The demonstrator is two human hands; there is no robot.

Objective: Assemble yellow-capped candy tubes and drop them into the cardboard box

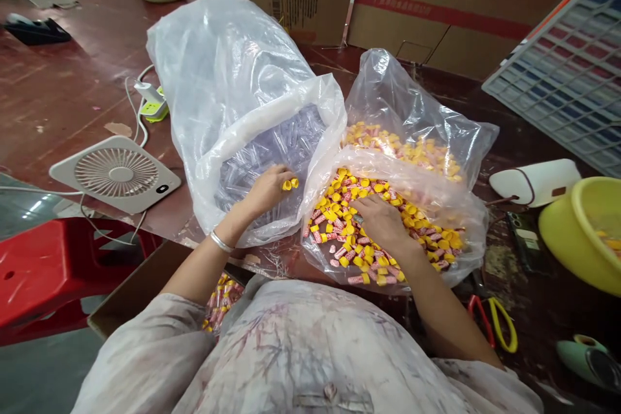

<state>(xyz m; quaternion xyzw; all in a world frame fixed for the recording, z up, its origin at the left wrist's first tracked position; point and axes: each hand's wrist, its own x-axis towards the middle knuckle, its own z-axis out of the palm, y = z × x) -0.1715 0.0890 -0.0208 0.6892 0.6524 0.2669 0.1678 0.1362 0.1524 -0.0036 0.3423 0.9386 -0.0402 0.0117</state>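
Observation:
My left hand point(266, 194) is at the mouth of a big translucent bag point(228, 58) full of clear plastic tubes point(272, 142). Two yellow caps point(290, 184) stick out from its closed fingers; whatever they are fitted on is hidden in the grip. My right hand point(385, 223) reaches into a second clear bag point(466, 239), its fingertips down among small pink-patterned pieces with yellow caps point(334, 207). Those fingers are bent together, and a small dark greenish spot shows beside them. I cannot make out what they pinch.
A white fan point(119, 174) and a power strip point(155, 107) with cables sit left, above a red stool point(43, 272). Cardboard boxes point(412, 13) stand behind. At right are a white grid crate point(557, 71), yellow basin point(577, 233), phone point(526, 242) and red-and-yellow-handled scissors point(502, 323).

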